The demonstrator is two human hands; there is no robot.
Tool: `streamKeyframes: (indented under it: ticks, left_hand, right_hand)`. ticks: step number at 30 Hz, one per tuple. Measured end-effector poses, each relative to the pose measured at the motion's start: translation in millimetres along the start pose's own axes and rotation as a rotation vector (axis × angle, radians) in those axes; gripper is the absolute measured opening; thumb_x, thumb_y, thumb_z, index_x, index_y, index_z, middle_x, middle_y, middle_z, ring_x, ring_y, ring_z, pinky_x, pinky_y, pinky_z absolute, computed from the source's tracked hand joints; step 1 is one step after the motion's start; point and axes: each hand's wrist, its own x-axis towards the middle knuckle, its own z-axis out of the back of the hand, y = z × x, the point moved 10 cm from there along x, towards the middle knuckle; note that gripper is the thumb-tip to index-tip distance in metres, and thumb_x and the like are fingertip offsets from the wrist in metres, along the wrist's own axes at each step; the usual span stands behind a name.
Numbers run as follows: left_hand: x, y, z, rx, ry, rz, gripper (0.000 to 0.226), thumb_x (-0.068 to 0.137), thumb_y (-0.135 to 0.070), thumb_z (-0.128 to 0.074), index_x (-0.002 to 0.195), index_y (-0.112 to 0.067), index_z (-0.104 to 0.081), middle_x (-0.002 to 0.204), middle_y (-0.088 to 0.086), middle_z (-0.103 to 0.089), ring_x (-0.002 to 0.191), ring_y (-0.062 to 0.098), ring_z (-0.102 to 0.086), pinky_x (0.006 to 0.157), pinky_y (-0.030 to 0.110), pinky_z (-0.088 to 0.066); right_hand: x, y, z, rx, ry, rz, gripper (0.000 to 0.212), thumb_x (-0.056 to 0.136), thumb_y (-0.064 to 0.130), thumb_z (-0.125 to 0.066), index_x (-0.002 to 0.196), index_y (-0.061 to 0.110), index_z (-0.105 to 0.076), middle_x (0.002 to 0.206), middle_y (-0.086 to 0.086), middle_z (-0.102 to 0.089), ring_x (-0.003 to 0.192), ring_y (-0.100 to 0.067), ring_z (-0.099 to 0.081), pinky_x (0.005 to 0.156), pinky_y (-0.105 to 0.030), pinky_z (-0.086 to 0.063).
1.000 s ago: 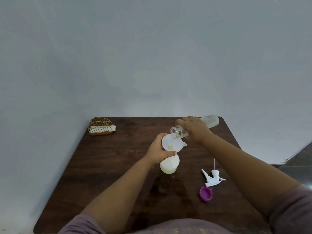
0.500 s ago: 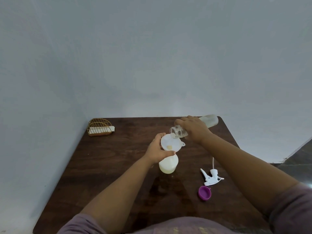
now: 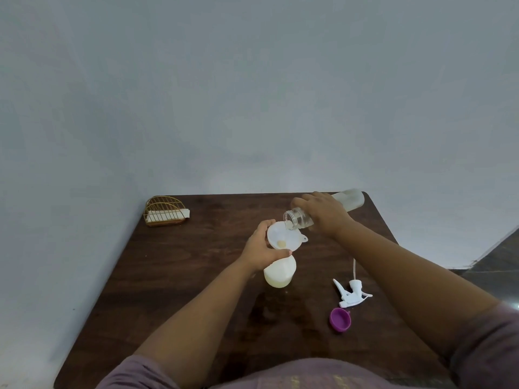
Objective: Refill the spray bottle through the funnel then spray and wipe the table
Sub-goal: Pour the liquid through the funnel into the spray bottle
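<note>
Centrally on the dark wooden worktop (image 3: 179, 276): one white spray bottle (image 3: 279, 272), head removed, standing upright with a white funnel (image 3: 283, 235) seated in its neck. Left hand (image 3: 261, 248) curled round the funnel's rim and the bottle's top from the left side, thumb along the near edge. Right hand (image 3: 323, 213), just beyond and to the right, wrapped round a clear refill bottle (image 3: 348, 200) tipped nearly level, its open threaded mouth over the far edge of the funnel; a small yellowish pool lies at the funnel's bottom. Near right of the spray bottle, apart from both hands: one white trigger sprayer (image 3: 351, 294) with its dip tube, lying on its side; one purple cap (image 3: 340, 320) just nearer. Far left corner: one gold wire holder (image 3: 164, 211) with white cloth inside.
</note>
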Motion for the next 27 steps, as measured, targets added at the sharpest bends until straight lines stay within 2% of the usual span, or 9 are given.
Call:
streamKeyframes:
  ticks: [4,10,17,27]
  left_hand:
    - [-0.7,-0.9,0.0,-0.014,0.005,-0.003,0.085,0.071,-0.026,-0.085,0.139,-0.027,-0.034,0.132,-0.002,-0.049,0.115,0.019,-0.052,0.094,0.036,-0.053]
    - [-2.0,-0.2,0.6,-0.023,0.004,0.003,0.084,0.071,-0.025,-0.085,0.139,-0.027,-0.034,0.132,-0.002,-0.048,0.117,0.021,-0.052,0.098,0.042,-0.052]
    - [-2.8,1.4,1.1,-0.031,-0.004,0.008,0.084,0.070,-0.025,-0.085,0.138,-0.028,-0.035,0.130,-0.003,-0.049,0.115,0.019,-0.052,0.096,0.041,-0.052]
    - [-2.6,2.0,0.6,-0.019,0.001,0.019,0.086,0.069,-0.028,-0.085,0.138,-0.029,-0.034,0.130,-0.004,-0.049,0.114,0.019,-0.053,0.095,0.039,-0.053]
  right_hand:
    - [-0.1,-2.0,0.3,-0.001,-0.001,0.000,0.045,0.075,0.021,-0.067,0.117,0.026,-0.051,0.102,0.004,-0.060,0.095,-0.022,-0.054,0.078,-0.032,-0.040]
    - [2.3,1.7,1.0,-0.015,0.000,0.011,0.042,0.076,0.023,-0.065,0.115,0.026,-0.051,0.103,0.006,-0.060,0.094,-0.021,-0.054,0.076,-0.031,-0.038]
    - [2.1,1.8,3.2,0.001,-0.010,0.012,0.038,0.077,0.023,-0.063,0.113,0.026,-0.052,0.100,0.005,-0.061,0.092,-0.022,-0.054,0.079,-0.034,-0.042]
    - [2.1,3.4,2.0,0.001,-0.009,0.015,0.040,0.075,0.022,-0.065,0.112,0.028,-0.051,0.099,0.006,-0.059,0.091,-0.021,-0.054,0.075,-0.030,-0.036]
